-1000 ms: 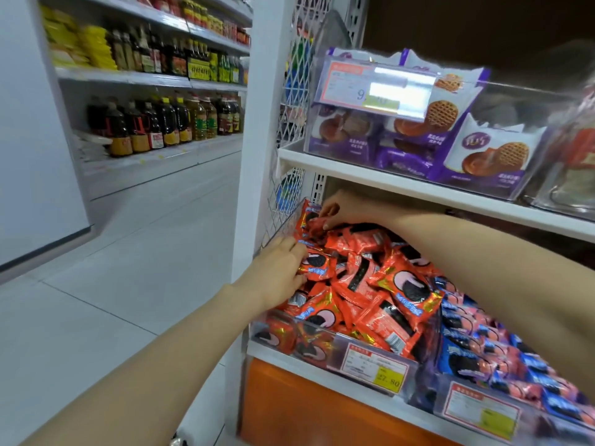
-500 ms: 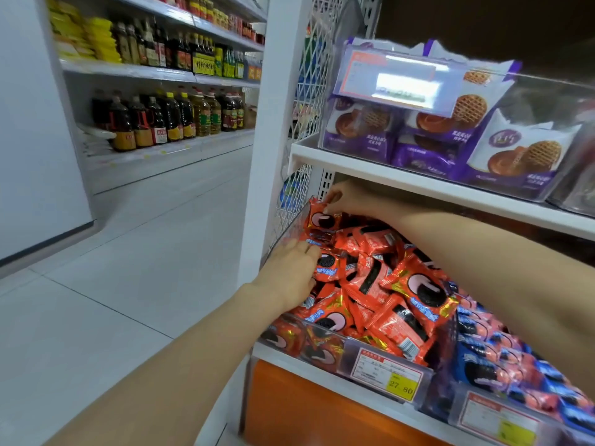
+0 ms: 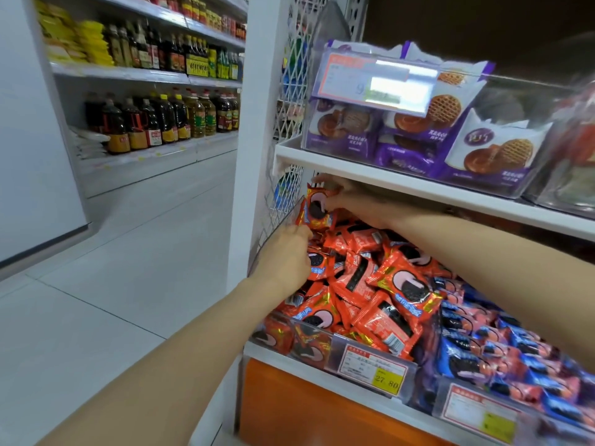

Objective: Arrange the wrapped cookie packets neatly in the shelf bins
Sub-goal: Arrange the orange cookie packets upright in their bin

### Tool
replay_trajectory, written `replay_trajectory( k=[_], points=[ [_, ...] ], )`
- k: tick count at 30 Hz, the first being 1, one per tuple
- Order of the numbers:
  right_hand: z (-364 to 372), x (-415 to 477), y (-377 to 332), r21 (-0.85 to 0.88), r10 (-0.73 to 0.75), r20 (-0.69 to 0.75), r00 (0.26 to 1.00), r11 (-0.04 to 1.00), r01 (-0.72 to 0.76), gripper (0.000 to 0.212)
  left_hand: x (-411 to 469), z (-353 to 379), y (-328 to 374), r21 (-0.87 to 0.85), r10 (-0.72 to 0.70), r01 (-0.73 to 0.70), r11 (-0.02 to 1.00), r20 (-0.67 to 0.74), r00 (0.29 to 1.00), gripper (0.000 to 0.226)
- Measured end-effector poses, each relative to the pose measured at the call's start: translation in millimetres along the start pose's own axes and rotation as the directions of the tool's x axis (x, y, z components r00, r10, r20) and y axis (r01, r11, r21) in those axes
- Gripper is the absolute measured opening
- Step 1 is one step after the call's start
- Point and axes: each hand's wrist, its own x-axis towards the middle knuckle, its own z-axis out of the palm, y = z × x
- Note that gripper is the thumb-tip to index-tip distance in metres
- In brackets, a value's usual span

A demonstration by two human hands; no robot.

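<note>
Shop aisle, pale tiled floor [image 3: 112, 268], with a white shelving unit [image 3: 254, 123] at the right of the view. On its lower shelf a clear bin [image 3: 309, 346] holds a loose heap of orange cookie packets [image 3: 370, 294], lying at mixed angles and piled above the bin's front wall. A price label [image 3: 373, 368] is fixed to that wall. Just beside it on the right, a second clear bin holds blue cookie packets [image 3: 502, 342].

Right hand [image 3: 351, 201]: reaches in under the upper shelf [image 3: 386, 180] to the back left corner of the orange bin. Its thumb and fingers are closed on one orange packet [image 3: 317, 214], held upright with its printed face toward the camera. This packet stands above the heap, close against the wire mesh side panel [image 3: 289, 188].

Left hand [image 3: 283, 255]: lies at the left edge of the heap, back of the hand toward the camera. Its fingertips sit directly below the upright packet, among the topmost packets. The fingers are partly hidden, so whether they hold anything cannot be told.

Upper shelf: a clear bin of purple waffle packets [image 3: 495, 149] with a blurred label on its front. Across the aisle, other shelves carry oil bottles [image 3: 161, 120].
</note>
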Motion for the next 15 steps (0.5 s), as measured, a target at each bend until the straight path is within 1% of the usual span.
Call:
replay_trajectory(
  k=[2, 3, 5, 6, 8, 9, 11, 13, 14, 15],
  points=[
    [-2, -9, -2, 0.102, -0.022, 0.133, 0.991, 0.995, 0.008, 0.040, 0, -1, 7, -0.178, -0.119, 0.110, 0.978, -0.038, 0.992, 0.035],
    [-3, -13, -3, 0.124, -0.026, 0.160, 0.987, 0.992, 0.006, 0.039, 1, -1, 11, -0.286, -0.200, 0.181, 0.941, -0.039, 0.979, 0.034],
    [-6, -19, -4, 0.135, -0.021, 0.158, 0.987, 0.991, 0.000, 0.034, 5, -3, 19, -0.484, -0.356, 0.321, 0.814, 0.021, 0.934, 0.033],
    [-7, -21, -4, 0.134, -0.015, 0.147, 0.989, 0.991, -0.004, 0.030, 7, -4, 22, -0.577, -0.415, 0.376, 0.725, 0.070, 0.907, 0.033],
    [-9, -26, -4, 0.108, 0.007, 0.111, 0.994, 0.994, -0.019, 0.025, 8, -5, 27, -0.722, -0.472, 0.425, 0.545, 0.154, 0.868, 0.039],
    [-12, -28, -3, 0.079, 0.005, 0.096, 0.995, 0.997, -0.013, 0.026, 8, -7, 29, -0.754, -0.472, 0.421, 0.505, 0.167, 0.866, 0.040],
    [-17, -31, -2, 0.012, -0.028, 0.081, 0.996, 1.000, 0.027, 0.039, 9, -9, 31, -0.785, -0.439, 0.376, 0.492, 0.149, 0.886, 0.042],
    [-19, -31, -2, -0.052, -0.061, 0.089, 0.994, 0.996, 0.066, 0.050, 9, -10, 29, -0.774, -0.406, 0.335, 0.537, 0.112, 0.907, 0.043],
    [-20, -29, -2, -0.072, -0.066, 0.090, 0.994, 0.995, 0.072, 0.049, 9, -9, 26, -0.731, -0.399, 0.330, 0.597, 0.086, 0.913, 0.042],
    [-21, -23, 0, -0.073, -0.054, 0.069, 0.996, 0.996, 0.059, 0.044, 9, -7, 23, -0.632, -0.387, 0.329, 0.701, 0.050, 0.921, 0.039]
  ],
)
